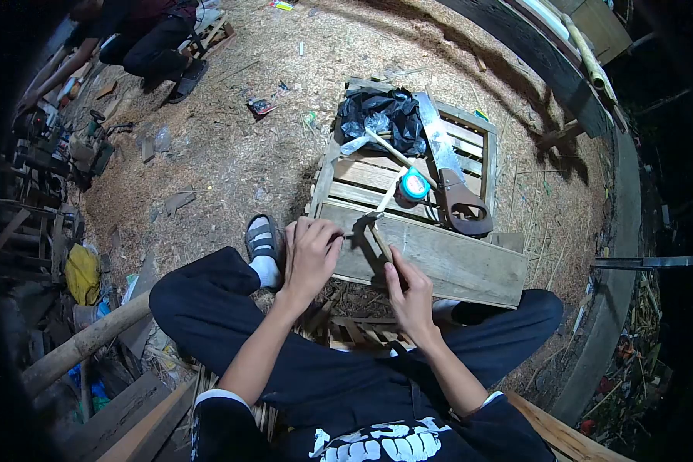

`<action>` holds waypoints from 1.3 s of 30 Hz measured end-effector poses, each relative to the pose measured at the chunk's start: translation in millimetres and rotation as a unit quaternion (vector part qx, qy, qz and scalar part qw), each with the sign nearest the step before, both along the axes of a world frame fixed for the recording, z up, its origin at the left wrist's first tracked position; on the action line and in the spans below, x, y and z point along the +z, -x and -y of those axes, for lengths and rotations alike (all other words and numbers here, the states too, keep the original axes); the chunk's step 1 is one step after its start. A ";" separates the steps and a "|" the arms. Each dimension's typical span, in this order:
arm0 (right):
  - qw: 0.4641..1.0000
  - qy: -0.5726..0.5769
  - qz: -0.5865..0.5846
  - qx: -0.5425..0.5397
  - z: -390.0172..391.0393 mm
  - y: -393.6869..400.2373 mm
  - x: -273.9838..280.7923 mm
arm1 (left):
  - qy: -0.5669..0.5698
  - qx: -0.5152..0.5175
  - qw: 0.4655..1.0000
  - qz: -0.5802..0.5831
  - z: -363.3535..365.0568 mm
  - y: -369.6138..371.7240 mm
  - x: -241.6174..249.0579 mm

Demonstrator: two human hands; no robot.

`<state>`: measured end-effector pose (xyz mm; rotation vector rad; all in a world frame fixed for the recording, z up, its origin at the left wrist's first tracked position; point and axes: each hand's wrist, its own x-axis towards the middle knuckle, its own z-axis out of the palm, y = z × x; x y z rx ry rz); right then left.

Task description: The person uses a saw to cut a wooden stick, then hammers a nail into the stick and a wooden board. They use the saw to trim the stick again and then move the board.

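Observation:
My right hand [413, 296] is closed around the wooden handle of a small hammer [380, 242]. The hammer's dark head is up, over a flat wooden board [450, 260]. At the left end of that board, my left hand [312, 250] has its fingers pressed together. Whatever they pinch is too small to make out. Beyond the board lies a slatted wooden crate [366, 175]. On it rest a teal tape measure [413, 185], a handsaw [456, 181] with a brown handle, a black plastic bag [400, 115] and thin wooden sticks [391, 148].
Wood shavings [231, 115] cover the ground. At the upper left a person [150, 38] crouches near scattered tools and scrap. A bamboo pole [88, 350] and planks lie at the lower left. A concrete edge [624, 254] curves along the right.

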<state>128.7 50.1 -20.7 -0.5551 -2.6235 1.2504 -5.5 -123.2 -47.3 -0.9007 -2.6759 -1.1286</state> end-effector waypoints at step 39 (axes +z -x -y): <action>0.997 -0.056 -0.050 0.024 15.2 -13.1 -1.6 | 0.025 0.055 0.998 -0.020 -8.7 -17.0 -11.8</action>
